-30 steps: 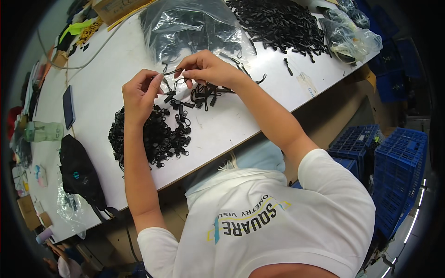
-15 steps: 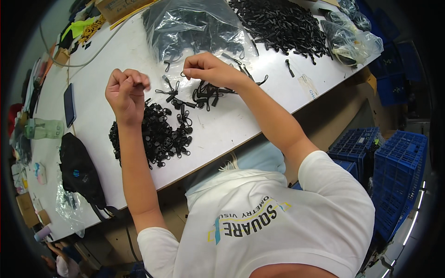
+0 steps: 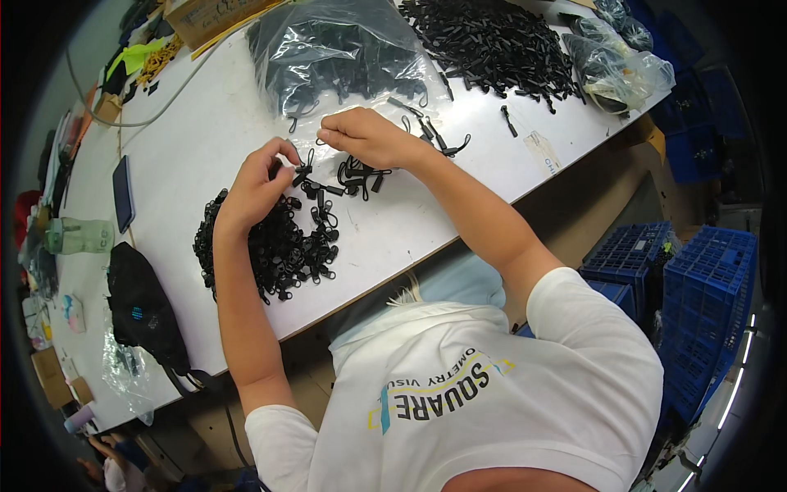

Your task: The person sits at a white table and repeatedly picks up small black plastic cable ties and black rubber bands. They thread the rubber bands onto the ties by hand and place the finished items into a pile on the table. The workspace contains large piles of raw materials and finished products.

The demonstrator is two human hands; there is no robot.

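Note:
My left hand (image 3: 256, 187) bends over the right edge of a heap of black zipper sliders (image 3: 283, 246). Its thumb and forefinger curve with a gap between them, right by a looped black cord zipper pull (image 3: 304, 170); whether they touch it is unclear. Slightly farther right, my right hand (image 3: 361, 136) is closed in a pinch. A thin dark cord loop (image 3: 320, 142) shows at its fingertips; the rest of that piece is hidden. Beneath this hand lie several black cord pulls (image 3: 361, 174), tangled together on the white table (image 3: 410, 209).
A clear plastic bag (image 3: 340, 57) of dark pieces lies beyond my hands, beside a big spread of black cord ends (image 3: 500, 53). On the left are a phone (image 3: 123, 194), a green bottle (image 3: 79, 235) and a black pouch (image 3: 141, 307). Blue crates (image 3: 709, 316) stand right.
My left hand has come down and to the right, from above the slider heap to the looped pull. The right hand has shifted slightly lower and left, still pinching.

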